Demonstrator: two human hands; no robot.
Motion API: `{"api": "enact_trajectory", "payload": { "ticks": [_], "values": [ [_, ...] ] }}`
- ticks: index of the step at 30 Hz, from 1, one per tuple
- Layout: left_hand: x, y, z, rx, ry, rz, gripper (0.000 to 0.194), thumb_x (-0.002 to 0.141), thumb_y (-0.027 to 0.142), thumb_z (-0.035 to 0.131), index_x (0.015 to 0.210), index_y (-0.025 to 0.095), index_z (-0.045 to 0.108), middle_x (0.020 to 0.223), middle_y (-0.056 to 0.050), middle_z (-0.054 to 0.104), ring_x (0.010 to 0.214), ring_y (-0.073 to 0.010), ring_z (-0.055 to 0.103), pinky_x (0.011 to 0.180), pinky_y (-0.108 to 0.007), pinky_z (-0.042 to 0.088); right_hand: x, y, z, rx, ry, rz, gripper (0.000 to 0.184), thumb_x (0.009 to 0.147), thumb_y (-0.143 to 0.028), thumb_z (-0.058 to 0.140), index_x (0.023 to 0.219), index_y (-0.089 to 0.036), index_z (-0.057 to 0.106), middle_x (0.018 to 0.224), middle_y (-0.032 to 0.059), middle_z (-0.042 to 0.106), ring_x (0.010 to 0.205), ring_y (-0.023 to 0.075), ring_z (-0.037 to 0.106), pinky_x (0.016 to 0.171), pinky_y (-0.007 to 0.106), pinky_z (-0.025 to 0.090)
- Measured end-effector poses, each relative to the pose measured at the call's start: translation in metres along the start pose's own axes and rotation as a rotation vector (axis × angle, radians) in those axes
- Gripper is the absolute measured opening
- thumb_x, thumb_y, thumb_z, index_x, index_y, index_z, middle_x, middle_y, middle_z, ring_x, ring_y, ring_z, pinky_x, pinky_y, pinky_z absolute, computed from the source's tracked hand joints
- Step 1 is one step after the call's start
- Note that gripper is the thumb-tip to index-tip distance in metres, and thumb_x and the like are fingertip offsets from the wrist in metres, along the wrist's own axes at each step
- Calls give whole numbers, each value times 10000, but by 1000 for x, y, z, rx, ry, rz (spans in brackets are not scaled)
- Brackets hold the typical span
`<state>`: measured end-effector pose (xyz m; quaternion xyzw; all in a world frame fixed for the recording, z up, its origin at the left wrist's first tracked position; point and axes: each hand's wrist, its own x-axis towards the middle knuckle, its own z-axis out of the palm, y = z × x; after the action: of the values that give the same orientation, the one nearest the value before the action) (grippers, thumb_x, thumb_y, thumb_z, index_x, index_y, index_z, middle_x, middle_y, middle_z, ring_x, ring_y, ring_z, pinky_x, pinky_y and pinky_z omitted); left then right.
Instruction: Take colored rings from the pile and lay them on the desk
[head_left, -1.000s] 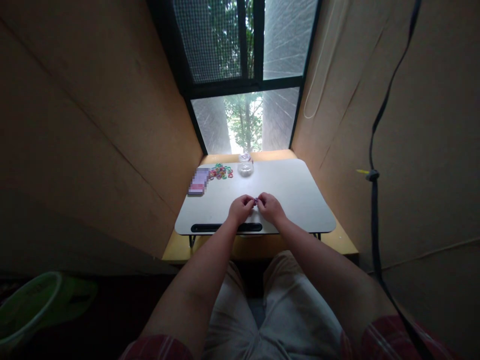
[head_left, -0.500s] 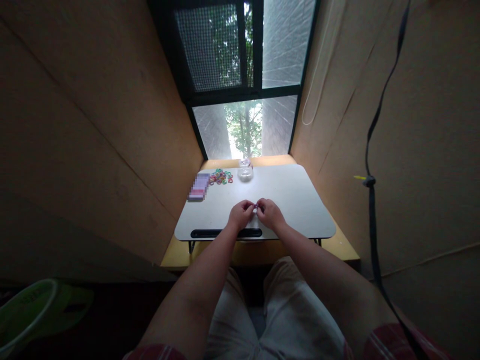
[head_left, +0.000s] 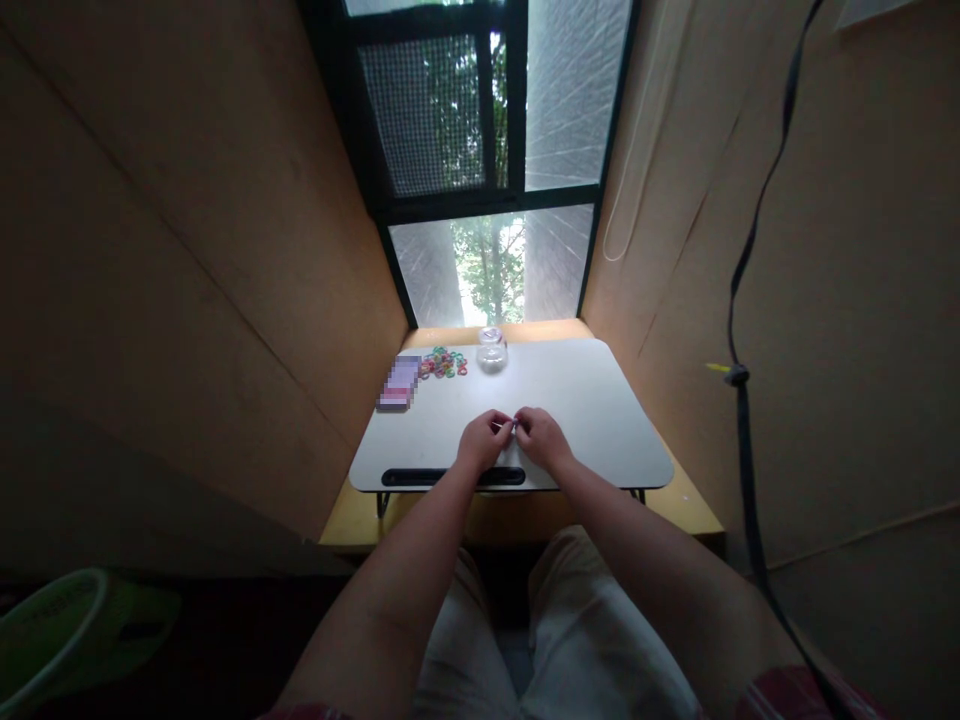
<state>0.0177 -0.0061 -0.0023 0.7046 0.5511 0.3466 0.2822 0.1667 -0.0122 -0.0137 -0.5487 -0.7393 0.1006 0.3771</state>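
A small purplish piece (head_left: pixel 514 423), too tiny to make out in detail, sits between the fingertips of both hands, just above the near half of the white tabletop (head_left: pixel 607 430). The left hand (head_left: pixel 484 440) pinches it from one side, thumb and forefinger nearly together; the right hand (head_left: pixel 543 440) pinches from the other, its fingers curled in close. The hands almost touch at that point. One black slotted strip (head_left: pixel 420 477) runs along the near edge, partly beneath the left wrist. To the right of the right hand, a broad stretch of white surface reaches the rounded corner and edge; another lies ahead, up to one clear rounded container (head_left: pixel 492 358) near the far edge, with a second clear piece (head_left: pixel 490 336) right behind it, perhaps its lid. At the far left corner are one pixelated phone-like slab (head_left: pixel 400 384), along the left edge, and beside it one heap of coloured rings (head_left: pixel 442 362), well over a dozen, overlapping too much to count exactly. Two folding legs show under the near edge, standing on a yellowish ledge (head_left: pixel 686 515).
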Motion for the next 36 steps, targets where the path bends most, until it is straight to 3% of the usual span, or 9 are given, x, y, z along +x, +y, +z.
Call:
{"api": "enact_trajectory", "payload": {
  "ticks": [7, 15, 25, 36],
  "values": [
    [-2, 1, 0, 52, 49, 32, 196, 808, 365, 566, 880, 200, 643, 785, -6, 676, 695, -118, 588, 638, -231, 425, 1, -1, -1, 13, -10, -12, 117, 784, -136, 508, 779, -192, 610, 749, 27, 596, 752, 161, 498, 703, 264, 357],
    [-2, 2, 0, 8, 18, 45, 216, 792, 334, 581, 950, 207, 654, 821, -10, 687, 695, -113, 594, 644, -221, 430, 0, 2, 3, 30, 20, 0, 89, 798, -155, 523, 802, -187, 606, 766, 26, 599, 768, 154, 515, 730, 260, 376],
    [-3, 4, -1, 45, 20, 16, 236, 809, 388, 546, 874, 208, 685, 736, 0, 679, 658, -114, 574, 623, -220, 411, 0, 0, 1, 17, 22, 12, 71, 778, -161, 526, 776, -187, 591, 738, 24, 583, 742, 154, 508, 708, 261, 376],
    [-2, 4, -2, 19, 47, 68, 253, 821, 391, 527, 845, 211, 703, 798, -7, 700, 707, -121, 593, 667, -228, 418, -3, -5, -3, 55, 46, -13, 14, 735, -184, 558, 747, -187, 566, 704, 12, 573, 714, 149, 495, 692, 261, 377]
  ]
}}
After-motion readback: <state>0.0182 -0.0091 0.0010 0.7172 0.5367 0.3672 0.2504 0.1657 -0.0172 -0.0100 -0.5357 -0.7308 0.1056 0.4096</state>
